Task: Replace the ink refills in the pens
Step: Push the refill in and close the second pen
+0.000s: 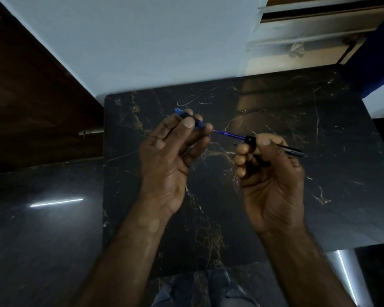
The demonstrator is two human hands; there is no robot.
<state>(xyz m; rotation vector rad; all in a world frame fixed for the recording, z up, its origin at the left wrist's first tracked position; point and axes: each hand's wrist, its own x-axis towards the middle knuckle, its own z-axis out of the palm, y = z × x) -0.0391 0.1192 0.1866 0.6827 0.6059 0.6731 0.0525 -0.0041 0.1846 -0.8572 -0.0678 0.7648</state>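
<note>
Fingers (187, 125) of L hand (164, 156) pinch blue pen front (198, 123); R hand (273, 173) grips black barrel (294, 151).
Blue refill (230, 134) runs btwn them, one end in barrel mouth, other at L fingertips, above dark marble table (297, 103).

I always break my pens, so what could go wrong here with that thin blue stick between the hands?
The thin blue refill bridges the gap from the black barrel in the right hand toward the blue piece pinched by the left hand; pushed crookedly, it might bend. Its tip sits by the left fingertips, so ink could smear them.
</note>
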